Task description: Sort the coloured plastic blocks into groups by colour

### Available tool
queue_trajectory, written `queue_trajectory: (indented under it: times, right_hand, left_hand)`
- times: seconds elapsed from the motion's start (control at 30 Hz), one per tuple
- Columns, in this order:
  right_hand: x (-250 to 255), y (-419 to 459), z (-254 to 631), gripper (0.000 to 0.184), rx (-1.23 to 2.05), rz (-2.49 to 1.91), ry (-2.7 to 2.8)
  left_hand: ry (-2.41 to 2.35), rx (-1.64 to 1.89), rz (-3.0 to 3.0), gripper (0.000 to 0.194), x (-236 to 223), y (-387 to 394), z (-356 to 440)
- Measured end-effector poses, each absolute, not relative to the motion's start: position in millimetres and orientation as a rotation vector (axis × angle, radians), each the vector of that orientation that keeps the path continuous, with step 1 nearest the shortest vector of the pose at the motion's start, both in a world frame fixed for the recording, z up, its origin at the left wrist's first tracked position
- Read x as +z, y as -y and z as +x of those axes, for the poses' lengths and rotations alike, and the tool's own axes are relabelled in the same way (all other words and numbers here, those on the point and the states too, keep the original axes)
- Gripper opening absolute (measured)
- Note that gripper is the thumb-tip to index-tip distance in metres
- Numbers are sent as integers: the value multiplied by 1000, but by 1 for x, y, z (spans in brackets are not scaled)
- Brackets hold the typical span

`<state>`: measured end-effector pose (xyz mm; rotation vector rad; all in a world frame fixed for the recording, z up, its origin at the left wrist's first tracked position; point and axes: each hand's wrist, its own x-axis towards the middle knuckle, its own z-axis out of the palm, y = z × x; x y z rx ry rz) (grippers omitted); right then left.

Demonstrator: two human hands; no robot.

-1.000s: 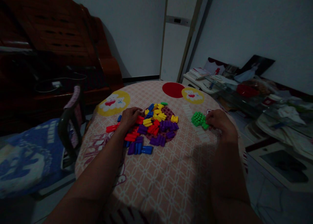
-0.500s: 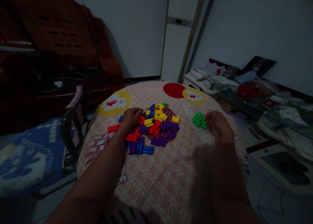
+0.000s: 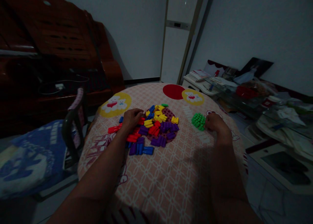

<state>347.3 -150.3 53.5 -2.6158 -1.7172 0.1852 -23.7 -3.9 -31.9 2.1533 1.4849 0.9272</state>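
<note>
On the left of the pile my left hand [image 3: 132, 118] rests with its fingers bent together beside the red plastic blocks [image 3: 134, 135]; whatever lies under its fingers is hidden. Farther right, my right hand [image 3: 214, 122] has its curled fingertips against the right edge of a compact cluster of green plastic blocks [image 3: 198, 121]. Between the hands spreads a mixed heap with yellow blocks [image 3: 160, 114], purple blocks [image 3: 167, 126] and blue blocks [image 3: 148, 150]. A single green block [image 3: 164, 105] lies at the heap's far edge.
A pink patterned cloth [image 3: 171, 171] covers the round table. A chair with a blue cushion [image 3: 41, 152] stands at the left, before a wooden bench [image 3: 61, 38]. On the right, a glass-topped cabinet [image 3: 227, 93] carries papers, bags and other clutter. A tall white cabinet-like unit [image 3: 174, 51] stands behind.
At my right fingertips the green cluster has become rounder and tighter, its lower right blocks drawn in. My left hand has stayed in place beside the pile.
</note>
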Motion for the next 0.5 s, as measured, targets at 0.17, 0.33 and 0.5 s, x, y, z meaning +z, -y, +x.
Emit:
queue_trajectory:
  times: [0.17, 0.33, 0.5]
  right_hand:
    - [55, 151, 342, 7, 546, -2696, 1539]
    - [46, 143, 347, 6, 379, -2747, 1726]
    - [44, 142, 350, 7, 127, -2718, 1852]
  left_hand:
    - [-1476, 927, 2140, 40, -33, 2, -24]
    - [-1481, 900, 2152, 39, -35, 0, -24]
    - [-1470, 920, 2131, 36, -37, 0, -24]
